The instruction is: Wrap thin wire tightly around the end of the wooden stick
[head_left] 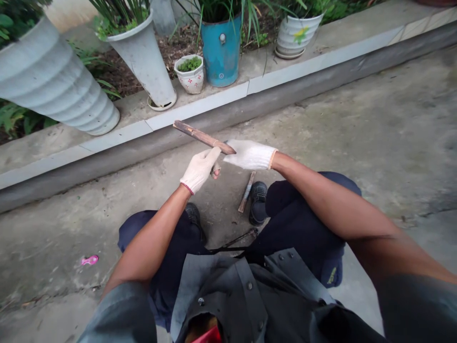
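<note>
A split piece of wood [200, 136], brown and rough, is held in the air in front of my knees and slants down to the right to a pointed end. My left hand [200, 169], in a white knit glove, is closed on it from below near that end; a bare fingertip shows through the glove. At the pointed end, my right hand [252, 155], also gloved, closes around the wood, its fingers partly hidden. Below, a second wooden strip [247, 192] with a greyish middle lies on the concrete beside my right shoe [258, 202].
A dark, thin tool [239, 237] lies on the ground between my feet, partly hidden. A small pink object [90, 260] is at the left. Ahead runs a low tiled ledge [200, 105] with several potted plants, including a blue pot [221, 55] and a small white pot [193, 81].
</note>
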Demonstrator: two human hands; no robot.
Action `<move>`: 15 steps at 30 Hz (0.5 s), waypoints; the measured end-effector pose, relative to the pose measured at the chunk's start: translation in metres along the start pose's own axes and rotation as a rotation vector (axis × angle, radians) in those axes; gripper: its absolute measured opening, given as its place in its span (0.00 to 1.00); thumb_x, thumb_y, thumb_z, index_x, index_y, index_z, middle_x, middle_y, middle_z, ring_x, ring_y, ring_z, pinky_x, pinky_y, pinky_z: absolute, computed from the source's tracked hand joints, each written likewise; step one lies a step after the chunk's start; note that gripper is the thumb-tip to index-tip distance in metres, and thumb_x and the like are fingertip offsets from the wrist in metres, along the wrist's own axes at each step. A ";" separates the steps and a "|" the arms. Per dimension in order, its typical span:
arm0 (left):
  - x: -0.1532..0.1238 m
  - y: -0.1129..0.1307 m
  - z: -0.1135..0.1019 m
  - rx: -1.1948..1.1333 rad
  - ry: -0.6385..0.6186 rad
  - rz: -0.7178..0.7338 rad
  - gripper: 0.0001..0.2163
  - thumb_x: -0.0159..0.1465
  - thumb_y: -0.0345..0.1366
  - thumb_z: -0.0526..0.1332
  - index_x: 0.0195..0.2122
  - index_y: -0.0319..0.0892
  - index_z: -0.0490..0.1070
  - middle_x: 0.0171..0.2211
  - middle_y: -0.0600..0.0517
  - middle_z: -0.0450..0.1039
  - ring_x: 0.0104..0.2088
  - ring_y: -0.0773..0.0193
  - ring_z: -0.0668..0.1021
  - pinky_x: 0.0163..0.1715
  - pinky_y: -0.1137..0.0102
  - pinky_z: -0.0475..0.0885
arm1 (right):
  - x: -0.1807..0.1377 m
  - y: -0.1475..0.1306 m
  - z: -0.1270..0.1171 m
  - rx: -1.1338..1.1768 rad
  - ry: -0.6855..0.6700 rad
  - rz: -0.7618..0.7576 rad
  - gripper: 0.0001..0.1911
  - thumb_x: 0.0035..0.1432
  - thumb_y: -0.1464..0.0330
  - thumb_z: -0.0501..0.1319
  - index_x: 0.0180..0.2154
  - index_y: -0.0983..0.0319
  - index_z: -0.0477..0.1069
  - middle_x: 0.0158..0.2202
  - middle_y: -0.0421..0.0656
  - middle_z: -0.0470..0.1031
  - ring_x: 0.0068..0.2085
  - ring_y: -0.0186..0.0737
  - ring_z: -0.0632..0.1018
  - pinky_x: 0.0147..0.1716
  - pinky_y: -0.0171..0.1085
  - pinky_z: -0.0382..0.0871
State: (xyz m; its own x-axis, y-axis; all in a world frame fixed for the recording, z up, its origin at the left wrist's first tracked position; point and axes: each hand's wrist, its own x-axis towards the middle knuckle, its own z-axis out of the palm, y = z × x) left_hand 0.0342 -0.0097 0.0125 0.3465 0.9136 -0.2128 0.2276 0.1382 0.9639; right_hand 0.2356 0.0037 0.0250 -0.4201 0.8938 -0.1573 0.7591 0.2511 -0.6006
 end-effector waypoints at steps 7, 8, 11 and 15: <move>0.006 -0.010 0.000 -0.012 0.064 -0.081 0.19 0.73 0.51 0.64 0.34 0.39 0.74 0.19 0.53 0.71 0.17 0.69 0.72 0.19 0.74 0.68 | 0.000 -0.003 0.014 -0.037 -0.020 0.052 0.14 0.65 0.59 0.58 0.43 0.62 0.73 0.38 0.46 0.79 0.35 0.39 0.74 0.34 0.36 0.61; 0.007 -0.012 0.001 -0.038 0.078 -0.093 0.18 0.73 0.50 0.64 0.34 0.39 0.74 0.19 0.54 0.71 0.17 0.69 0.72 0.19 0.74 0.68 | 0.001 -0.004 0.017 -0.049 -0.026 0.058 0.14 0.65 0.59 0.58 0.43 0.62 0.73 0.39 0.46 0.80 0.35 0.40 0.75 0.34 0.36 0.61; 0.009 -0.016 0.002 -0.082 0.109 -0.114 0.13 0.72 0.44 0.66 0.35 0.39 0.75 0.20 0.54 0.70 0.18 0.69 0.72 0.19 0.74 0.70 | 0.003 -0.007 0.025 -0.100 -0.042 0.097 0.14 0.65 0.60 0.58 0.45 0.61 0.75 0.41 0.49 0.81 0.38 0.42 0.77 0.35 0.36 0.61; 0.008 -0.018 0.004 -0.005 0.062 -0.121 0.10 0.71 0.38 0.64 0.34 0.39 0.74 0.22 0.54 0.71 0.20 0.69 0.74 0.19 0.75 0.71 | 0.009 -0.004 0.032 -0.157 -0.036 0.217 0.17 0.66 0.60 0.56 0.47 0.61 0.77 0.42 0.52 0.81 0.39 0.45 0.79 0.35 0.38 0.61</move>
State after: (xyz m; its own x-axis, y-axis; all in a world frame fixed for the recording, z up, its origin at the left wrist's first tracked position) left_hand 0.0363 -0.0062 -0.0068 0.2597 0.9120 -0.3176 0.2594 0.2509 0.9326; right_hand 0.2124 -0.0013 0.0007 -0.2543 0.9200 -0.2981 0.8999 0.1122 -0.4215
